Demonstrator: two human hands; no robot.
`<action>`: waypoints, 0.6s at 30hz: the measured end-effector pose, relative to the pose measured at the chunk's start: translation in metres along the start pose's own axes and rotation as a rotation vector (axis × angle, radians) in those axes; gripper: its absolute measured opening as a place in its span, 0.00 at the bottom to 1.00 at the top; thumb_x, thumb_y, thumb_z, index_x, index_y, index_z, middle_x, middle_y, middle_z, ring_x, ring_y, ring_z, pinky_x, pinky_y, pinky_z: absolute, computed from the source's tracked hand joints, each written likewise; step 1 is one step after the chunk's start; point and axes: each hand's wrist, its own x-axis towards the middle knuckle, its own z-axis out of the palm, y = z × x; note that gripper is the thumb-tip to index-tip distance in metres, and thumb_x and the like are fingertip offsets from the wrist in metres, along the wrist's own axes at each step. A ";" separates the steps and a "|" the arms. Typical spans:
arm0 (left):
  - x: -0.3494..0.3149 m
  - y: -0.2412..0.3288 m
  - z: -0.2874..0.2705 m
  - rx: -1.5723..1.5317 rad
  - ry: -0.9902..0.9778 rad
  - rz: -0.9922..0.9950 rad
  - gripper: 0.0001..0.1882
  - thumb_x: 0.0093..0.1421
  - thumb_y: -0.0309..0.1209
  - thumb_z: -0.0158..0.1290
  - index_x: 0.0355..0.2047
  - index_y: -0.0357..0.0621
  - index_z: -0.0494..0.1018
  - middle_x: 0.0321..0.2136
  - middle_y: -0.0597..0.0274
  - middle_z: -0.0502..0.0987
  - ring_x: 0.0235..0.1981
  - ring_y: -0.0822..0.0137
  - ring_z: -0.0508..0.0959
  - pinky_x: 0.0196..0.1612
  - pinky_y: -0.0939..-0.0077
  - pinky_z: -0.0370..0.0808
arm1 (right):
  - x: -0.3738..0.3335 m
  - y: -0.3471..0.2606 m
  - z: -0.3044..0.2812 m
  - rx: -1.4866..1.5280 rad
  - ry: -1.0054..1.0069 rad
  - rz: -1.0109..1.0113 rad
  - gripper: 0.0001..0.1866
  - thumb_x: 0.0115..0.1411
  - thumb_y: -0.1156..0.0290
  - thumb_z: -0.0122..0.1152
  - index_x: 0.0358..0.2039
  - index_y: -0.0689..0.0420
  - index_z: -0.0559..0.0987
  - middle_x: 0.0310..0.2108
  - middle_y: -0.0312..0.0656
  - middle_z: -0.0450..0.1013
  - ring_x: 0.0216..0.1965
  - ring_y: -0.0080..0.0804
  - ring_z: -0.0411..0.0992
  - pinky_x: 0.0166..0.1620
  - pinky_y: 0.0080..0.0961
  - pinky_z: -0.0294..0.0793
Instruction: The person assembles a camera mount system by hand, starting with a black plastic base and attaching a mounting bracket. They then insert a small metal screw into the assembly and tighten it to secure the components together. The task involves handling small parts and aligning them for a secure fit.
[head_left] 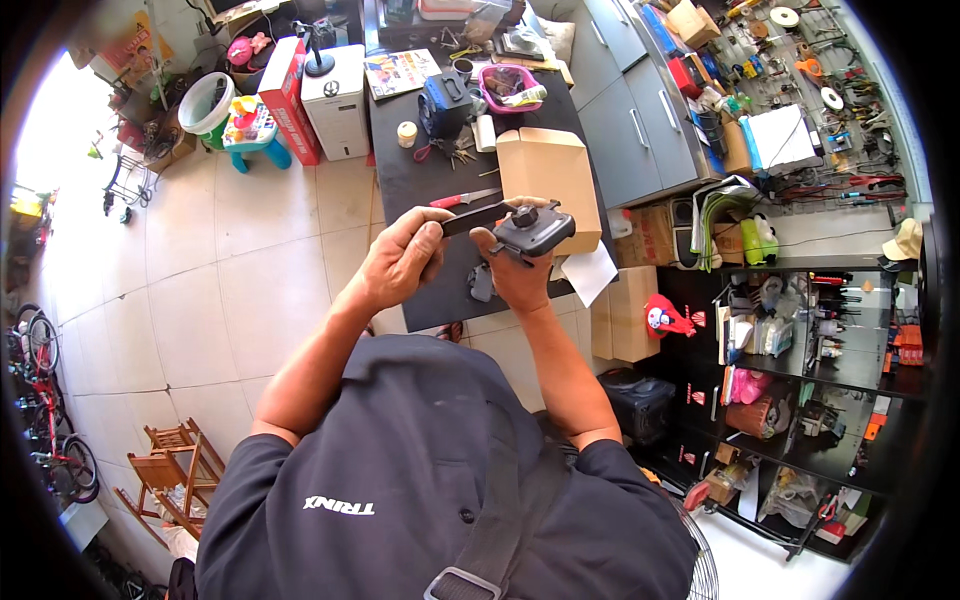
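Observation:
My left hand (pixel 402 258) pinches one end of a flat black strip (pixel 474 218) between thumb and fingers. The strip's other end reaches to a black phone holder (pixel 540 236), a rounded plate with a knob on its upturned side. My right hand (pixel 520 278) grips the phone holder from below, its fingers partly hidden behind it. Whether the strip is joined to the holder, I cannot tell. Beyond my hands, an open cardboard box (pixel 550 165) stands on the black table (pixel 400 180). A red-handled knife (pixel 464 199) lies close to the strip.
A small dark part (pixel 481 283) lies by the table's near edge, and a white paper (pixel 590 274) sticks out at its right. Farther back are a pink basket (pixel 512 88) and a dark blue boxy device (pixel 445 104). Black shelves (pixel 800 375) stand at the right.

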 end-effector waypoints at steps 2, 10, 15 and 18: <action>-0.004 0.005 0.005 0.100 0.014 0.046 0.20 0.82 0.41 0.45 0.59 0.37 0.70 0.29 0.71 0.71 0.22 0.80 0.70 0.23 0.82 0.65 | 0.001 -0.015 0.002 -0.057 0.018 -0.057 0.39 0.56 0.59 0.86 0.57 0.61 0.68 0.45 0.38 0.74 0.44 0.26 0.74 0.47 0.26 0.76; -0.004 -0.010 0.004 -0.087 0.053 0.006 0.18 0.82 0.40 0.44 0.57 0.38 0.71 0.25 0.74 0.65 0.19 0.81 0.64 0.22 0.83 0.61 | -0.006 -0.002 0.004 -0.139 0.081 -0.144 0.41 0.54 0.60 0.87 0.58 0.62 0.69 0.44 0.37 0.72 0.41 0.26 0.72 0.44 0.26 0.76; 0.001 -0.014 0.002 -0.324 0.139 -0.239 0.14 0.81 0.41 0.47 0.51 0.43 0.73 0.24 0.74 0.65 0.17 0.79 0.64 0.19 0.82 0.59 | -0.007 -0.026 0.012 -0.124 0.055 0.084 0.37 0.58 0.62 0.84 0.59 0.62 0.70 0.44 0.40 0.76 0.41 0.27 0.76 0.44 0.27 0.78; 0.012 -0.010 -0.001 -0.435 0.167 -0.356 0.12 0.79 0.41 0.49 0.47 0.45 0.73 0.24 0.74 0.66 0.17 0.78 0.65 0.17 0.81 0.58 | -0.013 -0.020 0.024 -0.051 0.133 0.140 0.35 0.59 0.63 0.83 0.59 0.63 0.71 0.46 0.42 0.78 0.42 0.28 0.78 0.45 0.29 0.80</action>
